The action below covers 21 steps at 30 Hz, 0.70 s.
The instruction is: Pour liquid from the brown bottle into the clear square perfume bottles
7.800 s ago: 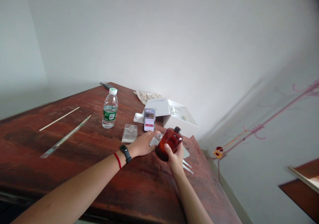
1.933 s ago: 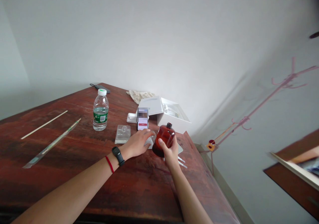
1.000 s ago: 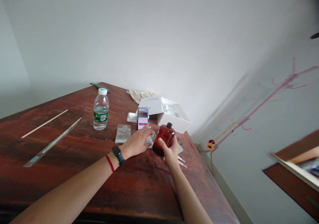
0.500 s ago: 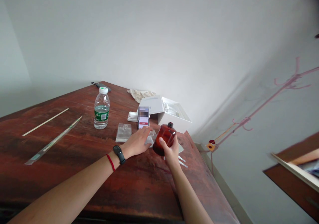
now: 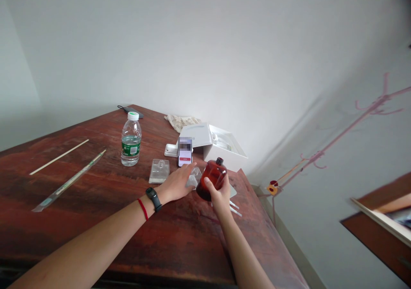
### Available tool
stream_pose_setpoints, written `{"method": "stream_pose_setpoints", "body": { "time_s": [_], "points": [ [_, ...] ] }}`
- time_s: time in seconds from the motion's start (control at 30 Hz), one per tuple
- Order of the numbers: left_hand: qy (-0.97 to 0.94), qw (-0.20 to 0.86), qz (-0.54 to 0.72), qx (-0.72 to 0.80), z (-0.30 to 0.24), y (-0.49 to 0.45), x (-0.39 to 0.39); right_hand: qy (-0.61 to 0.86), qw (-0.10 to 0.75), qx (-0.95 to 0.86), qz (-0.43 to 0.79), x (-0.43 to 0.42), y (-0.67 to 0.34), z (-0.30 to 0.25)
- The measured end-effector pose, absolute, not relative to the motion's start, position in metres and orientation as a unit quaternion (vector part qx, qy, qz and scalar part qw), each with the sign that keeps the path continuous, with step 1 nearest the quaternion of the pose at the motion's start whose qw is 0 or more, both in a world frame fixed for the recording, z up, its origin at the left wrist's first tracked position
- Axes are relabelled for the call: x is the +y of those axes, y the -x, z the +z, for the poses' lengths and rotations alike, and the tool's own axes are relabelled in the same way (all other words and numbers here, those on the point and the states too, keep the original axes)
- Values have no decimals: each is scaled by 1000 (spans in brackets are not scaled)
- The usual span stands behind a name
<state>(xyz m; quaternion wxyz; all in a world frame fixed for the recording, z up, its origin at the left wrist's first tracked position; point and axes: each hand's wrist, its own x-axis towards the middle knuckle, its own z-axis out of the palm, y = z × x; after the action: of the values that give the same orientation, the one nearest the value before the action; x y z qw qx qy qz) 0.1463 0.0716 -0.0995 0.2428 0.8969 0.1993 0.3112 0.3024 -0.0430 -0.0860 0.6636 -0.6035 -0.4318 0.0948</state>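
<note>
Right-hand grip [image 5: 219,189] wraps an amber glass bottle [image 5: 212,180], left hand [image 5: 175,185] open on a clear glass piece [image 5: 194,178].

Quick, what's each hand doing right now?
Left hand: fingers on a small clear glass object; can't tell if gripping.
Right hand: closed, holding an amber bottle.

From my end the phone [image 5: 185,152] is pixelated up top, so no clue what's on it. Whatever's inside the white box [image 5: 224,141] is too small to make out, the left hand [image 5: 176,185] partly covers a clear piece [image 5: 194,178], and the frame cuts off the brown panel [image 5: 375,233] at far right.
</note>
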Motion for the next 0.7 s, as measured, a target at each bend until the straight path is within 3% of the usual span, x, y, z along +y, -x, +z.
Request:
{"method": "stream_pose_setpoints", "body": {
  "time_s": [0.7],
  "points": [
    [-897,246,260,259,-61,-136,54,638,668,-383,31,-38,-312,-91]
  ]
}}
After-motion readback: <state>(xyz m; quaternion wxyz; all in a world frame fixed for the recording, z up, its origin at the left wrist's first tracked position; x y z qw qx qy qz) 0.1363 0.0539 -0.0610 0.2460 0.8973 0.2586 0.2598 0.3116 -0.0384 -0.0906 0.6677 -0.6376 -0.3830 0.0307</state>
